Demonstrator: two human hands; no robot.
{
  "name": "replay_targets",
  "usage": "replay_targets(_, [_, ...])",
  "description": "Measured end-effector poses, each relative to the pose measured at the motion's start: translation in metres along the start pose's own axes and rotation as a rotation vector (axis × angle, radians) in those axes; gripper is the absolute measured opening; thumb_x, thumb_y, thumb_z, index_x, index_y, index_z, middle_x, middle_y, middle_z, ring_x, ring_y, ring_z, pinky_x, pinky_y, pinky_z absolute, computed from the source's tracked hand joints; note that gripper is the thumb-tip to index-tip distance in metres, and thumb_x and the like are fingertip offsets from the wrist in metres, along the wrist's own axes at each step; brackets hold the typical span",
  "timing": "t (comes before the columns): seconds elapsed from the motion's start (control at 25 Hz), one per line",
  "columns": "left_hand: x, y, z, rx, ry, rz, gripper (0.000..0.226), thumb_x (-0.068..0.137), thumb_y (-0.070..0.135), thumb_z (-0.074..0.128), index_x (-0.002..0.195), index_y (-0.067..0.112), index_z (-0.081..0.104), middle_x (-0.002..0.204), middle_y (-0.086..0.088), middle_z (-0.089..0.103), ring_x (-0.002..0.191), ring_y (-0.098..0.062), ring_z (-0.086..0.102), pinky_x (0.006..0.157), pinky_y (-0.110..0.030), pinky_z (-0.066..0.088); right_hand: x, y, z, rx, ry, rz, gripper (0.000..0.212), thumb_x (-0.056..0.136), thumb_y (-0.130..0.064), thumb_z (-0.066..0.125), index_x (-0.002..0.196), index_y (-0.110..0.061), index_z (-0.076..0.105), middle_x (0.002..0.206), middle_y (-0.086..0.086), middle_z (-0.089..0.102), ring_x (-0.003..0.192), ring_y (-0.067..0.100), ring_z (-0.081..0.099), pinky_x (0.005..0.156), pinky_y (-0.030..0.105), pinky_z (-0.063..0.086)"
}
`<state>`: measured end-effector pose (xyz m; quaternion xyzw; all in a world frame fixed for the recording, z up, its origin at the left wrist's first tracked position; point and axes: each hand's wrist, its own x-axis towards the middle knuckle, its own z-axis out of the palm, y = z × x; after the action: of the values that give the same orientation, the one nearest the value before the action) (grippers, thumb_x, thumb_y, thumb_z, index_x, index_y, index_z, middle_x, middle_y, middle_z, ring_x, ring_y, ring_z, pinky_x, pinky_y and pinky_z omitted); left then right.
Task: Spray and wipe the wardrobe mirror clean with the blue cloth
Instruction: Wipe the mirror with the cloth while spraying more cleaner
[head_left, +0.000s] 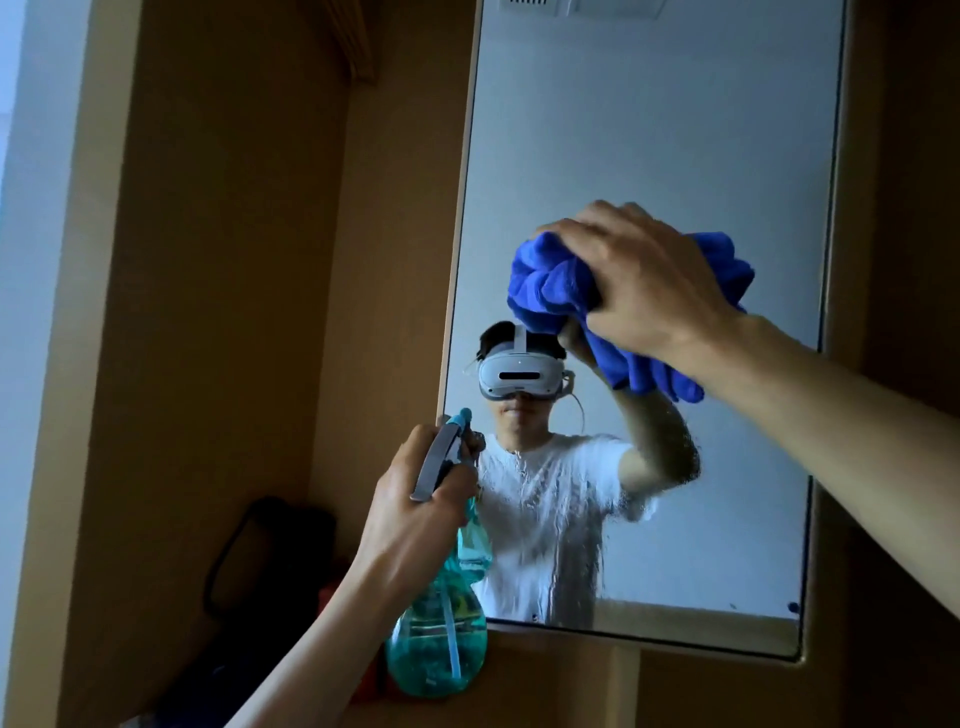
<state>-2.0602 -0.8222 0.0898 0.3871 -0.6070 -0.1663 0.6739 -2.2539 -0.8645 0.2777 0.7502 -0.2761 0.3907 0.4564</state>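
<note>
Wardrobe mirror (649, 130) occupies the view from 12 to 4 o'clock. Its top edge is cut off by the frame, and the right forearm crosses its right edge at 3 o'clock. Blue cloth (550, 280) sits bunched against the glass at 2 o'clock. The right hand (644, 280) grips it, with fingers curled over the wad and hiding its middle. Wet streaks (550, 519) cover the lower glass at 5 o'clock.

The left hand (415, 499) at 6 o'clock holds the neck of the spray bottle (441, 639), with the nozzle toward the glass. Which fingers rest on the trigger cannot be told. The translucent bottle contains teal liquid and a dip tube, but the fill level is hard to read. A dark object (270, 551) at 7 o'clock is too dim to identify.
</note>
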Motion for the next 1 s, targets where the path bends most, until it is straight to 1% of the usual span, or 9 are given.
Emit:
replay_targets(0.12, [0.0, -0.003, 0.001, 0.023, 0.01, 0.015, 0.019, 0.076, 0.031, 0.057, 0.093, 0.022, 0.061, 0.088, -0.01, 0.065, 0.083, -0.036, 0.062, 0.07, -0.052, 0.054, -0.029, -0.012, 0.011, 0.015, -0.05, -0.105, 0.057, 0.077, -0.014, 0.056, 0.133, -0.022, 0.058, 0.118, 0.0, 0.065, 0.1, 0.03, 0.057, 0.083, 0.046, 0.051])
replay_targets(0.2, [0.0, -0.005, 0.004, 0.042, 0.028, 0.012, 0.024, 0.076, 0.033, 0.058, 0.096, 0.02, 0.061, 0.092, -0.011, 0.063, 0.085, -0.038, 0.062, 0.073, -0.062, 0.054, -0.063, -0.024, 0.019, 0.048, -0.119, -0.163, 0.057, 0.078, -0.021, 0.044, 0.133, -0.022, 0.059, 0.119, -0.002, 0.064, 0.099, 0.027, 0.057, 0.083, 0.043, 0.052])
replay_targets(0.28, [-0.002, -0.005, 0.009, 0.051, 0.046, 0.006, 0.023, 0.076, 0.035, 0.058, 0.096, 0.025, 0.062, 0.096, -0.008, 0.063, 0.088, -0.034, 0.062, 0.076, -0.064, 0.052, -0.095, -0.034, 0.025, 0.057, -0.147, -0.19, 0.062, 0.074, -0.015, 0.04, 0.132, -0.021, 0.059, 0.119, -0.001, 0.064, 0.097, 0.027, 0.058, 0.08, 0.043, 0.052])
replay_targets(0.4, [-0.006, -0.002, 0.016, 0.052, 0.06, -0.004, 0.024, 0.076, 0.036, 0.058, 0.1, 0.035, 0.063, 0.106, 0.003, 0.063, 0.097, -0.025, 0.065, 0.084, -0.06, 0.054, -0.12, -0.041, 0.031, 0.005, -0.163, -0.236, 0.066, 0.07, -0.007, 0.04, 0.132, -0.021, 0.058, 0.116, 0.0, 0.064, 0.091, 0.028, 0.056, 0.079, 0.042, 0.052])
replay_targets(0.48, [-0.006, 0.0, 0.019, 0.073, 0.073, -0.002, 0.017, 0.084, 0.028, 0.062, 0.1, 0.034, 0.062, 0.108, 0.01, 0.058, 0.097, -0.017, 0.061, 0.088, -0.055, 0.053, -0.112, -0.035, 0.025, 0.007, -0.181, -0.254, 0.065, 0.073, -0.007, 0.042, 0.135, -0.021, 0.056, 0.119, 0.001, 0.063, 0.095, 0.028, 0.057, 0.081, 0.044, 0.052])
replay_targets(0.64, [-0.002, 0.001, 0.026, 0.169, 0.092, 0.071, 0.019, 0.093, 0.013, 0.061, 0.09, 0.03, 0.055, 0.113, 0.007, 0.048, 0.089, 0.0, 0.052, 0.075, -0.038, 0.048, -0.061, 0.006, 0.0, -0.031, -0.079, -0.092, 0.059, 0.078, -0.015, 0.054, 0.137, -0.025, 0.057, 0.117, 0.004, 0.063, 0.1, 0.032, 0.057, 0.083, 0.046, 0.05])
replay_targets(0.76, [0.002, 0.001, 0.032, 0.164, 0.11, 0.088, 0.012, 0.093, 0.018, 0.061, 0.091, 0.028, 0.055, 0.112, 0.007, 0.047, 0.092, -0.003, 0.051, 0.075, -0.034, 0.044, -0.034, 0.034, -0.013, -0.049, -0.04, 0.045, 0.064, 0.076, -0.007, 0.062, 0.136, -0.029, 0.057, 0.115, 0.003, 0.062, 0.1, 0.034, 0.056, 0.08, 0.046, 0.05])
replay_targets(0.88, [0.004, 0.001, 0.034, 0.126, 0.116, 0.082, 0.007, 0.086, 0.031, 0.059, 0.092, 0.028, 0.058, 0.11, 0.014, 0.047, 0.099, -0.003, 0.051, 0.08, -0.038, 0.047, -0.055, 0.029, -0.008, -0.037, -0.086, -0.035, 0.06, 0.078, -0.012, 0.063, 0.136, -0.028, 0.057, 0.114, 0.0, 0.063, 0.098, 0.03, 0.056, 0.08, 0.047, 0.051])
replay_targets(1.0, [0.003, -0.002, 0.03, 0.094, 0.097, 0.085, 0.016, 0.077, 0.034, 0.056, 0.091, 0.027, 0.059, 0.11, 0.012, 0.049, 0.1, 0.001, 0.05, 0.075, -0.032, 0.043, -0.109, 0.013, 0.003, -0.015, -0.182, -0.111, 0.058, 0.081, -0.021, 0.048, 0.138, -0.028, 0.055, 0.118, -0.002, 0.061, 0.101, 0.026, 0.055, 0.084, 0.047, 0.05])
